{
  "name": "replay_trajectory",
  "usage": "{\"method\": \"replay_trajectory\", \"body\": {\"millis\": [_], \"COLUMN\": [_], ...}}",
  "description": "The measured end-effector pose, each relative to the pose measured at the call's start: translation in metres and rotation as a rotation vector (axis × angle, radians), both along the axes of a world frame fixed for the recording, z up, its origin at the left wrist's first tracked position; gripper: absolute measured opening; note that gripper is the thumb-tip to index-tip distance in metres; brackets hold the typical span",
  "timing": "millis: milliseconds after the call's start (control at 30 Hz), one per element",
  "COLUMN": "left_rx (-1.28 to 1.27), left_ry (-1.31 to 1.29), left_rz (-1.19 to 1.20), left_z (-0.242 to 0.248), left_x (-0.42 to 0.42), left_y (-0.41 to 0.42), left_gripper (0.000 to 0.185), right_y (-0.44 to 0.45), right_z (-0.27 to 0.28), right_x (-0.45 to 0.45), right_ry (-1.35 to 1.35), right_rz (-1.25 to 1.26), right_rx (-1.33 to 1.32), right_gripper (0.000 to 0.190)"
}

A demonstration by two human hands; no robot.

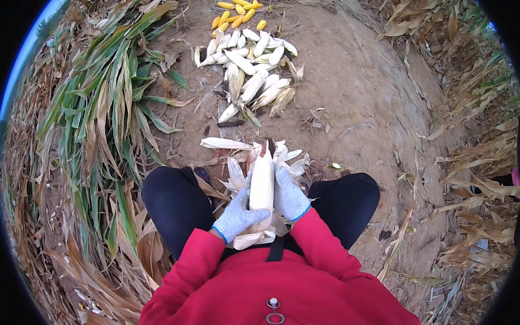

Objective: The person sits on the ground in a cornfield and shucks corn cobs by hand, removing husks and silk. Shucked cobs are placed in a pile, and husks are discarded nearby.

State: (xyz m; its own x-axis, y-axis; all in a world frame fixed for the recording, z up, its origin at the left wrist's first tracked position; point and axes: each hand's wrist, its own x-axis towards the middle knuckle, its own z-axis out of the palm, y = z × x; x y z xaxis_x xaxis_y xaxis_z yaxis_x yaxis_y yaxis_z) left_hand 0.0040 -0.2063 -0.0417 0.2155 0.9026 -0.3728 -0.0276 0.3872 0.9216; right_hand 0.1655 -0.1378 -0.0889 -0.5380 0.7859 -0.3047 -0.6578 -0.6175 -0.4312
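An ear of corn in pale husk (pixel 262 184) stands tip outward between my hands, with dark silk at its tip. My left hand (pixel 240 218), in a white knit glove with a blue cuff, grips its lower left side, thumb across the husk. My right hand (pixel 289 197), gloved alike, lies along the ear's right side; its fingers are partly hidden. Loose pale husks (pixel 237 174) lie around and beyond my hands. Farther out is a pile of ears in husk (pixel 257 70), and past it a small heap of bare yellow corn cobs (pixel 241 10).
Cut corn stalks with green and dry leaves (pixel 111 90) are heaped at the left. Dry stalks and leaves (pixel 480 189) line the right side. Bare soil (pixel 348 95) lies between. My bent knees flank my hands. Part of a dark shape with pink shows at the right rim.
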Motion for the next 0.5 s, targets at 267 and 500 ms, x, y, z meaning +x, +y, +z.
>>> {"method": "replay_trajectory", "body": {"millis": [267, 500], "left_rx": [0.039, 0.141], "left_ry": [0.164, 0.220], "left_rz": [-0.093, -0.064], "left_z": [0.002, 0.001], "left_x": [0.002, 0.011], "left_y": [-0.019, -0.025], "left_gripper": [0.103, 0.113], "right_y": [0.046, 0.050], "right_z": [0.075, 0.084], "right_x": [0.021, 0.019], "right_ry": [-0.363, -0.575], "right_rz": [0.075, 0.022], "right_rx": [0.297, 0.354], "right_gripper": [0.021, 0.020]}}
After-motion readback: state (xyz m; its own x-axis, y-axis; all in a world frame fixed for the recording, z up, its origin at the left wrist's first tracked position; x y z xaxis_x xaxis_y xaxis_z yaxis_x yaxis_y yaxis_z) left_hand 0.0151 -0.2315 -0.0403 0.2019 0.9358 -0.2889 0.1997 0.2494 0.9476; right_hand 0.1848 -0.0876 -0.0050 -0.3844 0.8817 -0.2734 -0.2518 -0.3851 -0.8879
